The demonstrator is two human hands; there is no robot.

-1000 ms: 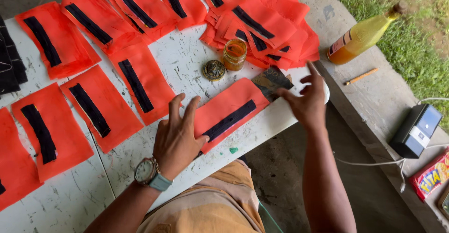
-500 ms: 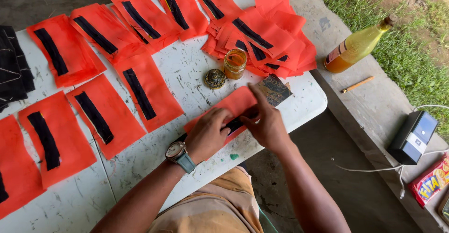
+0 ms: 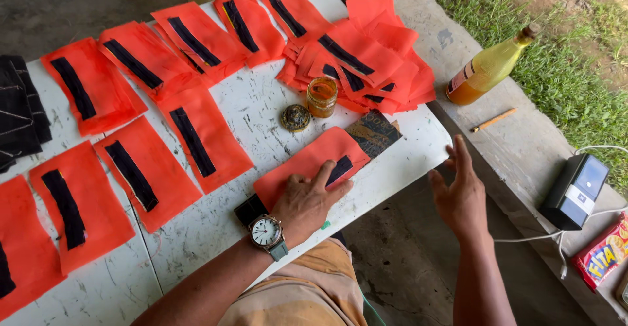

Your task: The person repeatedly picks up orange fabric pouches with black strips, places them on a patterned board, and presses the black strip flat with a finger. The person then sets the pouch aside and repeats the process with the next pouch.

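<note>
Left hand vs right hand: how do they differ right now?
The left hand lies flat on an orange cloth piece on the white table; the right hand hangs open past the table edge, touching nothing. The left wrist wears a watch; the right wrist is bare. Both hands are open and hold nothing.

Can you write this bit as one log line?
left hand: pressing orange cloth piece on table | right hand: open, off table edge

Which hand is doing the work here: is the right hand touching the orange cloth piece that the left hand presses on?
Apart. The head view shows the right hand open beyond the table edge, clear of the orange cloth piece under the left hand.
</note>
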